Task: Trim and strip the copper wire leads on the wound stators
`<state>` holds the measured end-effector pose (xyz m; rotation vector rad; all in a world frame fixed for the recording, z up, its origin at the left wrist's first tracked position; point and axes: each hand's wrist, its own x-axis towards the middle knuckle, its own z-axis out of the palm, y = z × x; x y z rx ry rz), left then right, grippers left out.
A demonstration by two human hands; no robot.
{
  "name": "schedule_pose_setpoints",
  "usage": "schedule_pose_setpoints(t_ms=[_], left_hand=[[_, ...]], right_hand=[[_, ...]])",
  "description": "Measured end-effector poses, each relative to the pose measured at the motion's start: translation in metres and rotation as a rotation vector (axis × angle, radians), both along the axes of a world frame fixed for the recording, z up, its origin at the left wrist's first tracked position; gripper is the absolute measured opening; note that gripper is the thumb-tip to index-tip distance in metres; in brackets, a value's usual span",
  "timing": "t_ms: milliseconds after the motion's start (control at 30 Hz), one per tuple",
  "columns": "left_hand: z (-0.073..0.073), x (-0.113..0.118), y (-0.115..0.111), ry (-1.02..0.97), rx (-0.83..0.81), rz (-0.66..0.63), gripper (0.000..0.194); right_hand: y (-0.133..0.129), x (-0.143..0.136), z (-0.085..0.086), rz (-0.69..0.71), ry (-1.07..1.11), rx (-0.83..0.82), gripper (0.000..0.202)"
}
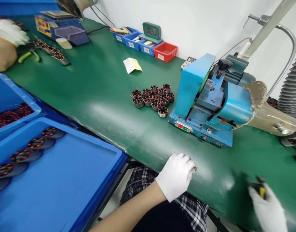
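A green desk [102, 80] is stretching from far left to near right. At the near left, a large blue tray [73, 167] is standing against its edge, probably to stay within the seated person's reach; along its left side, coil-wound cylinders [29, 155] are lying in a row. Just beyond, a second blue tray [7, 93] is holding a heap of dark reddish parts [12, 114], too blurred to identify. Right of centre, a blue machine [191, 87] is standing with its red and green buttons [185, 128] facing the near edge, seemingly for easy pressing.

Two white-gloved hands are working at that edge: the left hand [175, 175] in the middle, the right hand [271, 206] at the near right. By the far wall, a red bin [171, 54] is ending a line of small blue bins [132, 43] that are holding slim, mixed items. Left of the machine, about a dozen wound rings [162, 111] are sitting grouped, coils upward, perhaps for picking up singly.

The right fingers are curling closed around a yellow-and-black tool [262, 192], its kind unclear. The left fingers are pinching a small piece [195, 168]; only thin ends are showing.
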<state>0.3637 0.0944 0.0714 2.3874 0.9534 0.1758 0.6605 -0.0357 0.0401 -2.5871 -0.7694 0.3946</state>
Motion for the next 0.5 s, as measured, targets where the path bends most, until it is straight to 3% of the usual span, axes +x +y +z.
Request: schedule_pose_setpoints(t_ms=[67,100,200,333,500], left_hand=[[-0.001,0.000,0.000,-0.012,-0.007,-0.001,0.015],[-0.001,-0.001,0.000,-0.015,-0.008,0.000,0.014],[-0.003,-0.001,0.000,0.004,0.013,0.004,0.013],[-0.003,0.000,-0.001,0.035,0.047,-0.003,0.012],[-0.003,-0.001,-0.001,0.010,0.042,-0.001,0.011]], right_hand=[[0.019,-0.058,0.012,0.134,0.529,0.114,0.052],[0.027,-0.083,0.019,0.222,0.776,0.085,0.051],[0.049,-0.134,0.041,0.406,1.142,-0.011,0.047],[0.057,-0.149,0.052,0.527,1.175,0.004,0.044],[0.046,-0.156,0.033,0.375,1.168,0.093,0.046]])
